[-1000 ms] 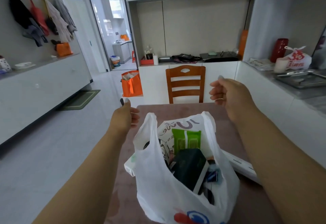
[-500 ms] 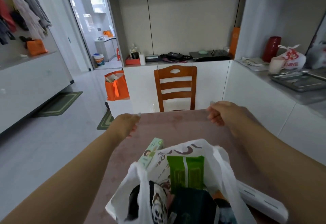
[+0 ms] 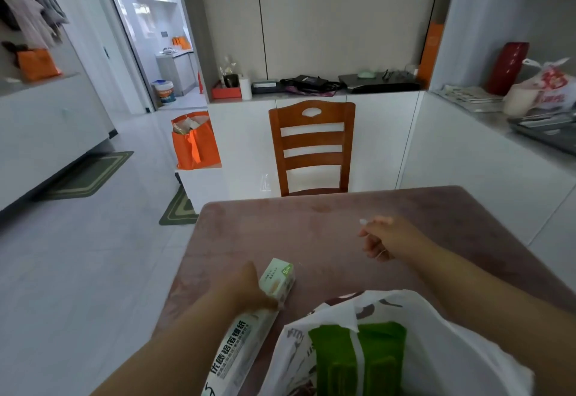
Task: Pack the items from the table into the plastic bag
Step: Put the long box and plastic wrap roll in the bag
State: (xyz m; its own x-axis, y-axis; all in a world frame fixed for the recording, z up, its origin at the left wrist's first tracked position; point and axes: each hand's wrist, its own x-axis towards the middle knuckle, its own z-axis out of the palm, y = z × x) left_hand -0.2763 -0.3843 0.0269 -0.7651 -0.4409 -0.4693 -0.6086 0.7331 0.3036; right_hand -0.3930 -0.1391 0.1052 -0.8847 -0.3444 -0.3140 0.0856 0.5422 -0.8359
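Note:
A white plastic bag (image 3: pixel 436 342) stands open on the mauve table (image 3: pixel 280 233) at the near right. A green pack (image 3: pixel 377 355) and other packets show inside it. A long white and green foil box (image 3: pixel 237 352) lies on the table just left of the bag, pointing away from me. My left hand (image 3: pixel 246 289) grips this box near its far end. My right hand (image 3: pixel 386 236) hovers over the middle of the table beyond the bag, its fingers loosely curled and holding nothing.
A wooden chair (image 3: pixel 311 146) stands at the table's far edge. An orange bag (image 3: pixel 193 143) sits on a low white stand to the left. The right counter carries a metal tray (image 3: pixel 548 131), a red vase (image 3: pixel 508 68) and a tied white bag (image 3: pixel 551 87).
Both hands came down from above the bag. My left hand moved back and took hold of the foil box beside the bag. My right hand sank lower over the table.

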